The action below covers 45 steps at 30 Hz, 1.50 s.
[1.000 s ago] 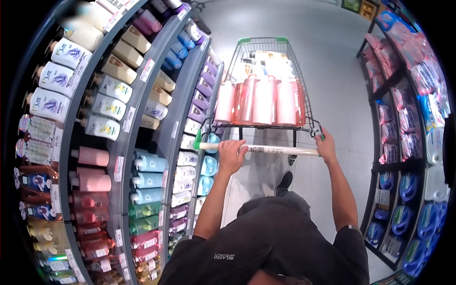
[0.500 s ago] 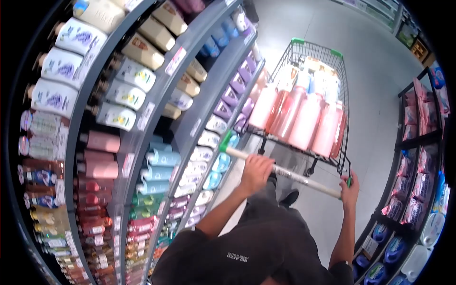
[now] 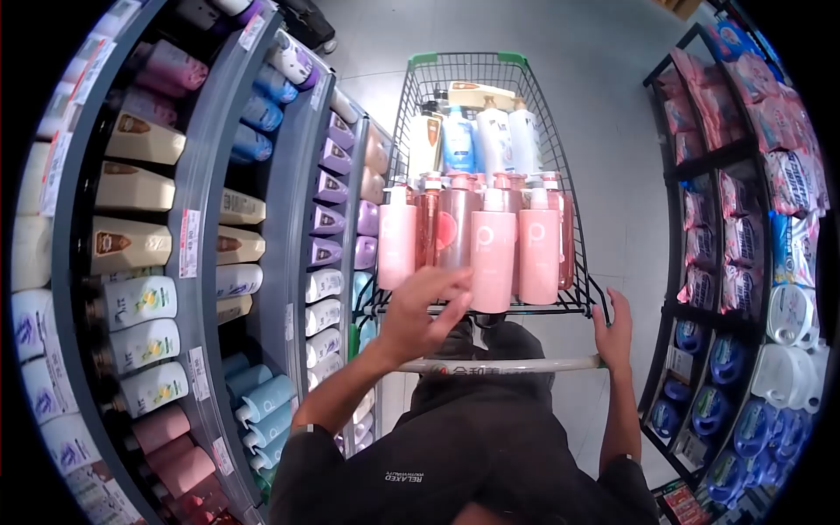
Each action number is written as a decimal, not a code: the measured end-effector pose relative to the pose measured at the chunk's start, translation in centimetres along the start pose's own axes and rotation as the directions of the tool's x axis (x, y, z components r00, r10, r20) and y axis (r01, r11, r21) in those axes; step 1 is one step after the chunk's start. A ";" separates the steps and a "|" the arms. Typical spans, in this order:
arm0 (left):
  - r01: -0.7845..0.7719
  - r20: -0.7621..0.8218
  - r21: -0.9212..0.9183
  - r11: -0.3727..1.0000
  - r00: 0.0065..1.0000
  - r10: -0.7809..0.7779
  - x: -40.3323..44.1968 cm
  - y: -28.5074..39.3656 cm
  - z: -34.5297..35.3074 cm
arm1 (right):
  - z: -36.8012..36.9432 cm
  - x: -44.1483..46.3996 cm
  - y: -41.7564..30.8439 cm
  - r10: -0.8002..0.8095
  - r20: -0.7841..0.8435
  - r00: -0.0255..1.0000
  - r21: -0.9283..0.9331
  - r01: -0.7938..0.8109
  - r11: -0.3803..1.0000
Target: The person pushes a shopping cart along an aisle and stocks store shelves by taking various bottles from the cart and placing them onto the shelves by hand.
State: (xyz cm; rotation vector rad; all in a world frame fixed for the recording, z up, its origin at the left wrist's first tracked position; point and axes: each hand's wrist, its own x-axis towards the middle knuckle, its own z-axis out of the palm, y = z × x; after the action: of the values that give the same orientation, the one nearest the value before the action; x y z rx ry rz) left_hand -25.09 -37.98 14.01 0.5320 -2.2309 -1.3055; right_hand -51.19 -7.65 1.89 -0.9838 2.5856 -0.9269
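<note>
A wire shopping cart [image 3: 573, 166] with green corners stands in front of me, its white handle bar [image 3: 507, 365] near my waist. Several pink pump bottles [image 3: 493, 262] are upright at its near end, with a blue bottle [image 3: 458, 144], white ones and a cream one [image 3: 427, 140] behind them. My left hand [image 3: 429, 315] is off the bar, fingers apart, just beside the near pink bottles and holding nothing visible. My right hand [image 3: 614, 328] rests at the bar's right end with its fingers raised and spread, the palm by the bar.
Shelves [image 3: 197, 219] of shampoo and lotion bottles line the left side, close to the cart. On the right, a dark rack [image 3: 669, 219] holds pink packs [image 3: 700, 241] and blue jugs [image 3: 709, 407]. A dark object with a wheel [image 3: 308, 24] lies at the upper left.
My left hand has let go of the bar and moved forward to the pink bottles. The right hand's fingers have opened. The cart now points straight ahead and sits nearer my body.
</note>
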 end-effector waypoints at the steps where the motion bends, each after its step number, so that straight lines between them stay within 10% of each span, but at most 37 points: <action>1: -0.009 0.007 -0.004 1.000 1.000 0.009 3.1 0.6 0.0 | 0.2 0.8 -0.6 -0.040 -0.020 0.999 -0.049 0.039 0.998; 7: 0.424 0.093 -0.222 0.878 0.906 -0.414 19.8 -13.4 6.7 | 1.9 3.1 -1.5 0.062 0.003 0.998 -0.032 -0.062 0.998; 12: 0.672 -0.092 0.020 0.740 0.738 -0.668 30.0 -27.8 13.9 | 1.9 3.6 -1.3 0.341 0.079 0.937 0.161 -0.350 0.923; 20: 0.778 -0.033 -0.055 0.626 0.626 -0.780 35.2 -40.4 18.0 | 2.0 3.8 -1.6 0.315 0.106 0.943 0.202 -0.331 0.922; 28: 0.593 -0.078 -0.179 0.785 0.787 -0.613 35.2 -36.3 15.7 | 1.7 4.0 -1.7 0.385 0.123 0.914 0.338 -0.404 0.850; 33: 0.073 -0.196 0.112 0.991 0.979 -0.050 32.4 -23.0 8.5 | 0.4 6.9 -4.2 0.029 -0.054 0.998 0.116 -0.023 0.993; 38: -0.337 -0.249 0.281 0.899 0.879 0.407 24.5 -5.0 -0.7 | 1.0 14.8 -12.1 -0.365 -0.098 0.926 0.352 0.375 0.858; 42: -0.421 -0.329 0.328 0.846 0.788 0.520 14.0 5.0 -4.8 | 2.2 15.2 -23.4 -0.597 -0.025 0.802 0.717 0.431 0.548; 45: -0.242 -0.370 0.021 0.970 0.899 0.232 5.1 7.2 -5.2 | 3.7 12.6 -25.2 -0.726 0.195 0.659 0.731 0.396 0.556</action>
State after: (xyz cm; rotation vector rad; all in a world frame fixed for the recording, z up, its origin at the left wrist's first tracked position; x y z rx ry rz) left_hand -26.61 -41.06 23.66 0.4377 -1.8943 -1.0114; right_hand -45.99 -32.28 15.11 -1.6185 1.3181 -1.3599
